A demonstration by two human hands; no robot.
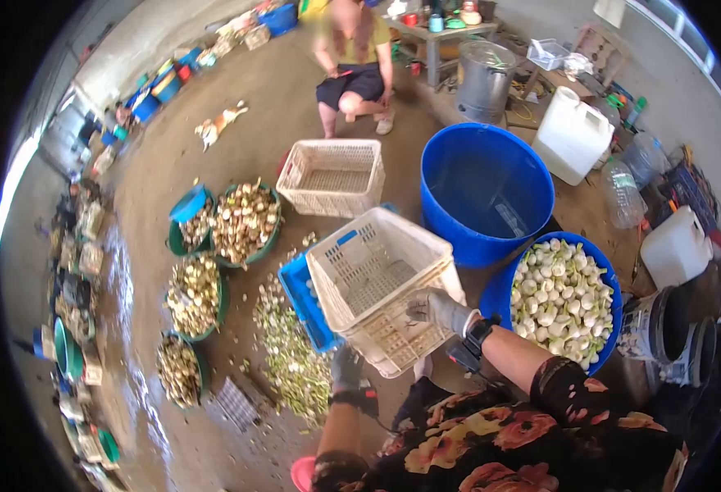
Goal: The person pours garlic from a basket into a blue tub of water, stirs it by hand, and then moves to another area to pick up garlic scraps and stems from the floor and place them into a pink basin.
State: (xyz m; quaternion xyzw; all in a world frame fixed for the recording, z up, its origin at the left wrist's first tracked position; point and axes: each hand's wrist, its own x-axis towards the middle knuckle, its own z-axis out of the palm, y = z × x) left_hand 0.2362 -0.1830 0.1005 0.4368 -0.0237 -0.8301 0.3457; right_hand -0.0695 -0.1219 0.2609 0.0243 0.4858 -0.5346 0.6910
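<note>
Laying our grey-gloved right hand [441, 313], fingers spread, along the off-white latticed plastic crate [385, 343] before us, we judge it light, stiff, best held by opposite rims; our left hand [346, 371] is too hidden to tell. A blue plastic crate [300, 297] crowds its left, a round blue tub [489, 197] beyond.

Plastic, metal and cloth surfaces.
Nearer white crate [386, 340]: matt, perforated plastic. Tall blue tub [452, 239]: smooth plastic, slight sheen. Cylindrical drum [483, 92]: shiny metal. Patterned blouse [508, 439]: soft cloth. Floor [159, 414]: dull, with glossy streaks.
</note>
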